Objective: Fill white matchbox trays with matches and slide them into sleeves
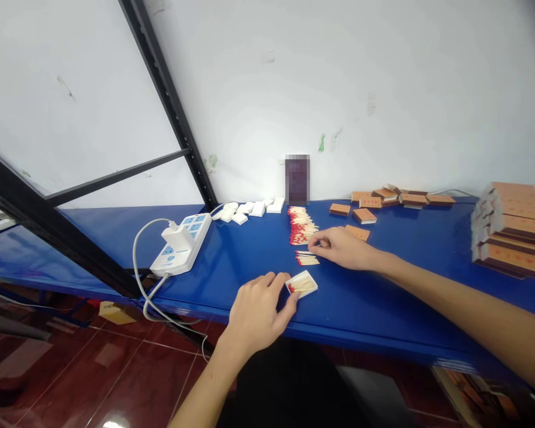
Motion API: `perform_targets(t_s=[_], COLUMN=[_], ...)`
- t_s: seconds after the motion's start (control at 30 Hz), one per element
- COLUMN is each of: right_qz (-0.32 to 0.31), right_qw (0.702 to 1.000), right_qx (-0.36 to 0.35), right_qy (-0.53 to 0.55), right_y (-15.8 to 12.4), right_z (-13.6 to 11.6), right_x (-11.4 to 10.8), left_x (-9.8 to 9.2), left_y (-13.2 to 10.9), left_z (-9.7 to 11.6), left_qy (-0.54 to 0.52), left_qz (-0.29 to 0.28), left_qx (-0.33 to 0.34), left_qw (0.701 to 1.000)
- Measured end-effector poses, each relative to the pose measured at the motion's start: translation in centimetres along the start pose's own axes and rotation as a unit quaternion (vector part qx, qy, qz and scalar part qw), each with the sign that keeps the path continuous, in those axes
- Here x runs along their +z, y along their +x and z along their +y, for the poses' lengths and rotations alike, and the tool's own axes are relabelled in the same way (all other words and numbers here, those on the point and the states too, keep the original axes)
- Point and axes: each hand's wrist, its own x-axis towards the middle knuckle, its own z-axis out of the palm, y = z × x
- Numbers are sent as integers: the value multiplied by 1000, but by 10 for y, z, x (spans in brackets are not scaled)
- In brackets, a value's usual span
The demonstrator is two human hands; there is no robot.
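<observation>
A white tray of red-headed matches (302, 284) lies near the front edge of the blue table. My left hand (261, 309) has its thumb and fingers closed on the tray's left side. My right hand (341, 246) is pinched at the right side of the loose matches; whatever its fingertips hold is too small to name. A small row of matches (307, 258) lies just below those fingertips. Behind it spreads a larger pile of matches (299, 226), heads to the left.
White trays (257, 208) lie by the wall, left of a blurred dark object (297, 179). A power strip (182, 245) with cables sits at left beside a black frame (169, 95). Orange matchboxes (364, 216) lie behind my right hand; a matchbox stack (512, 229) stands at far right.
</observation>
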Motion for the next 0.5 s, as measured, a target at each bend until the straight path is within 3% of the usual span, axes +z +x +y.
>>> perform_targets(t_s=[0.13,0.5], right_qz=[26,-44], right_qw=[1000,982], right_qx=[6,-108], right_qy=[1,-147], right_y=[-4,-12], right_z=[3,-13], right_x=[-7,4], left_x=[0,1], left_y=[1,0], left_z=[0,-1], left_qy=[-4,-7], left_qz=[3,0], left_qx=[-2,-8], left_qw=[1000,1000])
